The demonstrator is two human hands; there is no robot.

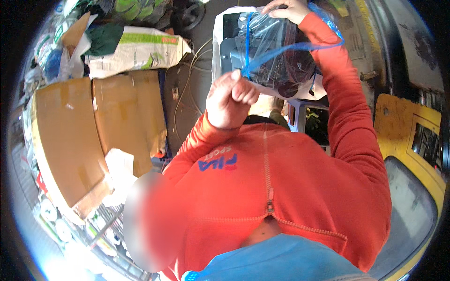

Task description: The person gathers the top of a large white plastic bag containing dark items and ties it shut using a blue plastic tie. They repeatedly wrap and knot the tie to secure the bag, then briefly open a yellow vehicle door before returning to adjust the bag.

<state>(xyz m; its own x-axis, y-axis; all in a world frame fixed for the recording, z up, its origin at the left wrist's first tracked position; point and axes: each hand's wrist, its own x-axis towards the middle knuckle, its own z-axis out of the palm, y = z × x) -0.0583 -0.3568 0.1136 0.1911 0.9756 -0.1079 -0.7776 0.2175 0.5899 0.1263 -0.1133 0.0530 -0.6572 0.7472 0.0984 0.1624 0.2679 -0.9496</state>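
Observation:
My left hand [232, 99] is closed on a blue plastic strap [288, 49] at the near side of a white-edged package [217, 51]. The strap runs from these fingers across to the right, over my right forearm. Another length of it lies straight across the package's left part. Inside the package, dark objects [229, 51] show under crinkled clear plastic [272, 42]; their kind I cannot make out. Over at the far edge, my right hand [289, 10] rests with fingers loosely apart near the plastic. A bunch of blue strap [330, 23] lies beside the right wrist.
Flattened brown cardboard [70, 140] stands to the left, with a white and green sack [136, 51] beyond it. A yellow metal frame [391, 117] is close on the right. Thin cable [188, 84] loops on the floor left of the package.

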